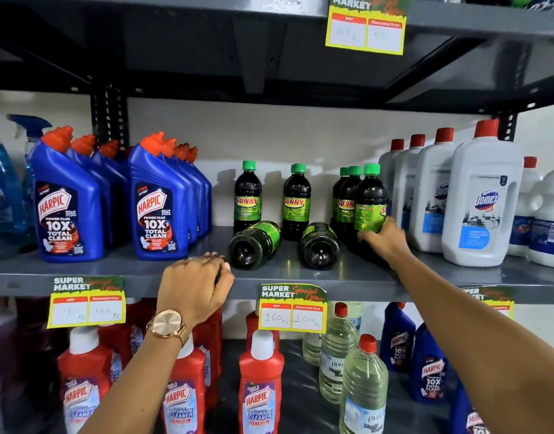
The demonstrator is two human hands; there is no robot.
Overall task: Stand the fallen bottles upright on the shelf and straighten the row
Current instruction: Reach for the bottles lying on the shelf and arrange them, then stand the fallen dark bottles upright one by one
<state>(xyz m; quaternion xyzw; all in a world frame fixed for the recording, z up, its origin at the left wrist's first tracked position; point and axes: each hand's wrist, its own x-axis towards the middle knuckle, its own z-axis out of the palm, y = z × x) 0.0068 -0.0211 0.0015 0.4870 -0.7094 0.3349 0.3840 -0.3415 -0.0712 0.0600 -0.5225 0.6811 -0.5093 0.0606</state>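
Left hand (195,285) loosely curled, holding nothing, at grey metal shelf (112,267) front edge. Just right: fallen dark green-labelled plastic bottle (253,244), base toward front edge, long axis front-to-back. Second fallen bottle (319,245) likewise. Right hand (383,239) clasps upright green-capped bottle (370,198).

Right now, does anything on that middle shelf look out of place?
Yes. Two dark Sunny bottles lie on their sides, bases facing out: the left fallen bottle and the right fallen bottle. The right hand grips an upright bottle whose label is turned sideways.
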